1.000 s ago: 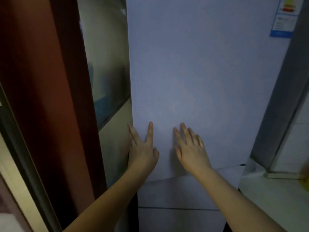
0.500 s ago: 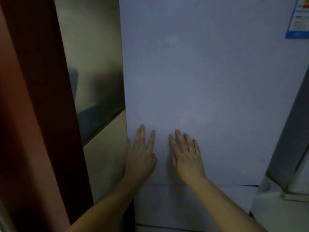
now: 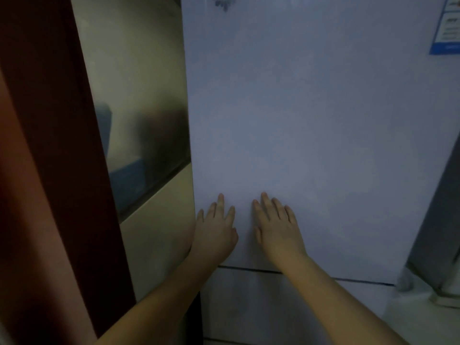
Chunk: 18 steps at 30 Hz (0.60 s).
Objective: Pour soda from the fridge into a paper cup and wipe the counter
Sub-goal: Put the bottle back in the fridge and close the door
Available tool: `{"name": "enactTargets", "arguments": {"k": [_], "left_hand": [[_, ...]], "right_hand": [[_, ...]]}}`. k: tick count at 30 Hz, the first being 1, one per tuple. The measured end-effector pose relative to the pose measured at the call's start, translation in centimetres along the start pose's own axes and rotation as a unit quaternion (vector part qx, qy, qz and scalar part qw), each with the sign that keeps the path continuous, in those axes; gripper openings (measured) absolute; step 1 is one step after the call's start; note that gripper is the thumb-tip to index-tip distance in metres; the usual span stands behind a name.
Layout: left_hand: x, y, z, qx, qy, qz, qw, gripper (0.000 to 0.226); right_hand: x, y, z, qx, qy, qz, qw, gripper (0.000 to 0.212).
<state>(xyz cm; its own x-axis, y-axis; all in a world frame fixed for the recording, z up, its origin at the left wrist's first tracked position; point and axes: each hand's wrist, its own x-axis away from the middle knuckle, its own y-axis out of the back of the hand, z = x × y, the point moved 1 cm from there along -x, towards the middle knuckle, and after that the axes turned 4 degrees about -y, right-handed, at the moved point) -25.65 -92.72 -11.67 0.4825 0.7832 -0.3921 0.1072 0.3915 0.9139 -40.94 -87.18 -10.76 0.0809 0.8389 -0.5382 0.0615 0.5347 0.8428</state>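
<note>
Fridge door [image 3: 311, 120], white and closed, is pressed near its lower edge by both palms. Left hand [image 3: 215, 232] is laid flat by the door's left edge, fingers straight and slightly spread; right hand [image 3: 277, 227] is laid just beside it, fingers likewise straight, forearms extended upward.

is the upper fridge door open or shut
Shut: the upper fridge door sits flush above the lower door, and both hands lie flat on it.
</note>
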Motion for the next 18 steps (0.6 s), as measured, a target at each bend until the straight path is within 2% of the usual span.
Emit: {"name": "enactTargets", "arguments": {"k": [5,8,11,18], "left_hand": [[0.2,2.0,1.3,-0.019,-0.063,-0.089,0.994,0.045],[1.3,3.5,1.4,-0.016,-0.091,-0.121,0.988,0.044],[2.7,4.0,1.1,-0.012,-0.125,-0.135,0.983,0.046],[7.8,5.6,-0.2,0.026,-0.146,-0.15,0.977,0.046]], "right_hand": [[0.7,1.3,0.0,-0.023,-0.01,0.026,0.999,0.055],[1.6,2.3,0.2,-0.021,-0.018,0.026,0.999,0.054],[2.8,3.6,0.5,-0.022,-0.026,0.018,0.999,0.054],[7.9,6.6,2.1,-0.036,-0.056,0.063,0.996,0.057]]}}
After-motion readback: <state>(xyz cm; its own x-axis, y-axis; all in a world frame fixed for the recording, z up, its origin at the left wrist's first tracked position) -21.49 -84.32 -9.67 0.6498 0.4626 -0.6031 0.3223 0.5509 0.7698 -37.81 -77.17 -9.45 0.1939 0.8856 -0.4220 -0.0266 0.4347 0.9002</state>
